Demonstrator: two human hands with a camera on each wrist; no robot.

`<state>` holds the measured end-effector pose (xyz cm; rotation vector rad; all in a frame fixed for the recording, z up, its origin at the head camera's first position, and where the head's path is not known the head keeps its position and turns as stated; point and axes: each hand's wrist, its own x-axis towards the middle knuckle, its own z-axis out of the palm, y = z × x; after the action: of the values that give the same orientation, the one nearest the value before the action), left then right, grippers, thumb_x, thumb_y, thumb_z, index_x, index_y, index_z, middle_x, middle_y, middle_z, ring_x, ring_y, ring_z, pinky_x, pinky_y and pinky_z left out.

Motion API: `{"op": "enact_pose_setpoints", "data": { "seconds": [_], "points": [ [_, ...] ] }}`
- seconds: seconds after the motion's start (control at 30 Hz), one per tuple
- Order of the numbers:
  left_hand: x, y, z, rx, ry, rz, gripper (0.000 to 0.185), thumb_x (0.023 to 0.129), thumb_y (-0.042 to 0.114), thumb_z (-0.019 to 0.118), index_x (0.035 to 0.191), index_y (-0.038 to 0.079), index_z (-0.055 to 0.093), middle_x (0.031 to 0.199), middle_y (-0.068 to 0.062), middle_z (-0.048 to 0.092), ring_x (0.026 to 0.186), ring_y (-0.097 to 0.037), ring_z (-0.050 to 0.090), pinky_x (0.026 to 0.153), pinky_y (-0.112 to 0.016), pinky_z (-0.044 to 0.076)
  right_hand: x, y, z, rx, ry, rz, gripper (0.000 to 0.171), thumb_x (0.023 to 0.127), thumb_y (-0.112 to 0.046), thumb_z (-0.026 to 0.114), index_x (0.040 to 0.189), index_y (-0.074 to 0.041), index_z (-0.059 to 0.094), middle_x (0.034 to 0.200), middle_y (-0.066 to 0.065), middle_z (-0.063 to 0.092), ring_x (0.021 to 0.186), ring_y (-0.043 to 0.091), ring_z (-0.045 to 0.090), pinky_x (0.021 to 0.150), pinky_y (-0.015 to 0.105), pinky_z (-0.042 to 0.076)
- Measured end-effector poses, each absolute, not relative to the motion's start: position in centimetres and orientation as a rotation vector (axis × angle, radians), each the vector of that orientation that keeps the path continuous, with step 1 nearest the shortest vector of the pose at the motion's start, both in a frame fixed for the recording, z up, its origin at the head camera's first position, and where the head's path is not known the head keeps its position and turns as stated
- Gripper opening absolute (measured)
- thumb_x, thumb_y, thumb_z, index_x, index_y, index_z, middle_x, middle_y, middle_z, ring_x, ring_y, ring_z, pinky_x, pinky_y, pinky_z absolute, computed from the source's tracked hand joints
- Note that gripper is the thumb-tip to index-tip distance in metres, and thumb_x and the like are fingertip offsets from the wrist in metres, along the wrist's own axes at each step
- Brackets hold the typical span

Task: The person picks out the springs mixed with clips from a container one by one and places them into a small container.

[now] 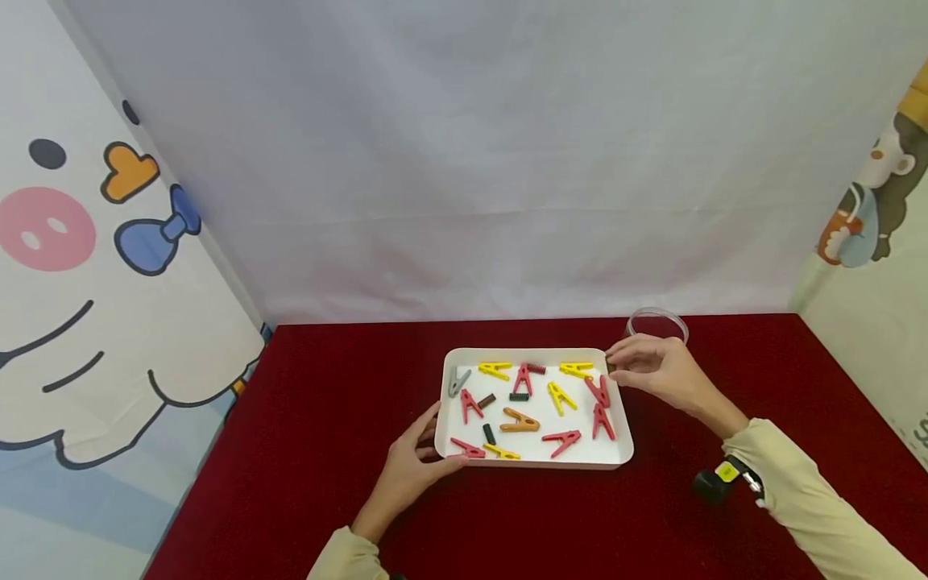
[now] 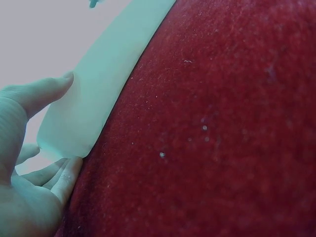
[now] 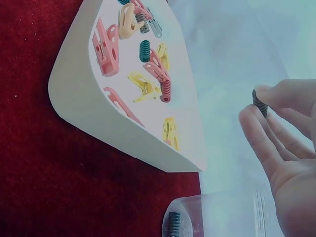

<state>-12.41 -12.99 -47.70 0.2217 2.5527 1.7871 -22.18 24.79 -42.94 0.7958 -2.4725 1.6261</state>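
Observation:
A white tray (image 1: 532, 464) lies on the red cloth and holds several red, yellow, orange and grey clothespins (image 1: 519, 420) plus a few small loose springs (image 1: 535, 368). My left hand (image 1: 435, 441) grips the tray's near left corner, thumb on the wall (image 2: 47, 91) and fingers curled round the corner. At the far right corner my right hand (image 1: 615, 364) pinches a small dark spring (image 3: 258, 102) between thumb and fingertips, above and beside the tray wall (image 3: 94, 118). Just behind that hand stands a clear plastic cup (image 1: 656, 324); a green spring (image 3: 174, 224) lies inside it.
The red cloth (image 1: 326, 451) covers the whole table, bare to the left and right of the tray. A white curtain hangs behind, with cartoon-print panels at both sides. A black wrist camera (image 1: 714, 482) sits on my right forearm.

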Motion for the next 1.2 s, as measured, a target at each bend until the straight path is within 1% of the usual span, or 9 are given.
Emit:
{"op": "enact_pose_setpoints", "data": {
  "seconds": [0.17,0.43,0.7,0.83,0.97,1.1,1.2],
  "points": [
    [-12.5,-13.1,-47.7,0.218,2.553,1.791,0.085,0.074,0.014,0.082,0.145,0.006,0.036,0.129,-0.022,0.051,0.117,-0.033,0.05,0.086,-0.04,0.05,-22.2,25.1,-42.5,0.772,-2.453,1.659,0.018,0.077,0.004,0.075,0.095,0.005,0.071,0.105,0.021,0.063,0.085,0.012,0.065,0.069,0.023,0.055],
    [-12.4,-13.1,-47.6,0.218,2.553,1.789,0.085,0.074,0.014,0.082,0.145,0.006,0.036,0.129,-0.022,0.052,0.117,-0.033,0.051,0.086,-0.04,0.05,-22.0,25.7,-41.7,0.688,-2.504,1.621,0.021,0.079,-0.003,0.075,0.098,0.005,0.07,0.109,0.02,0.062,0.085,0.01,0.066,0.068,0.024,0.055],
    [-12.2,-13.0,-47.2,0.21,2.557,1.783,0.085,0.074,0.013,0.082,0.145,0.005,0.037,0.13,-0.022,0.051,0.117,-0.034,0.05,0.087,-0.043,0.049,-21.9,26.1,-41.1,0.676,-2.495,1.55,0.022,0.078,-0.001,0.075,0.099,0.005,0.07,0.108,0.02,0.064,0.092,0.007,0.062,0.074,0.019,0.052],
    [-12.3,-13.0,-47.3,0.211,2.556,1.791,0.084,0.074,0.012,0.082,0.145,0.005,0.037,0.13,-0.022,0.051,0.116,-0.034,0.05,0.086,-0.043,0.049,-22.1,26.4,-40.9,0.656,-2.5,1.522,0.024,0.078,-0.002,0.076,0.1,0.007,0.069,0.107,0.019,0.065,0.093,0.007,0.061,0.074,0.018,0.052],
    [-12.3,-13.1,-47.5,0.214,2.543,1.806,0.085,0.074,0.012,0.082,0.145,0.005,0.037,0.13,-0.022,0.051,0.117,-0.034,0.05,0.086,-0.043,0.049,-22.1,26.7,-40.7,0.645,-2.497,1.506,0.025,0.078,-0.002,0.076,0.101,0.006,0.069,0.106,0.017,0.066,0.089,0.007,0.063,0.07,0.02,0.053],
    [-12.3,-13.1,-47.6,0.219,2.543,1.811,0.085,0.074,0.012,0.082,0.145,0.005,0.037,0.13,-0.022,0.051,0.117,-0.034,0.051,0.086,-0.044,0.049,-22.3,26.9,-40.5,0.65,-2.476,1.545,0.025,0.079,-0.001,0.075,0.102,0.008,0.068,0.107,0.019,0.065,0.088,0.008,0.065,0.067,0.022,0.054],
    [-12.3,-13.0,-47.6,0.219,2.545,1.81,0.085,0.074,0.013,0.082,0.145,0.005,0.036,0.13,-0.022,0.051,0.117,-0.034,0.051,0.086,-0.045,0.049,-22.4,27.1,-40.4,0.656,-2.459,1.553,0.025,0.079,0.001,0.074,0.102,0.008,0.068,0.108,0.02,0.065,0.088,0.008,0.065,0.068,0.021,0.054]
  ]
}}
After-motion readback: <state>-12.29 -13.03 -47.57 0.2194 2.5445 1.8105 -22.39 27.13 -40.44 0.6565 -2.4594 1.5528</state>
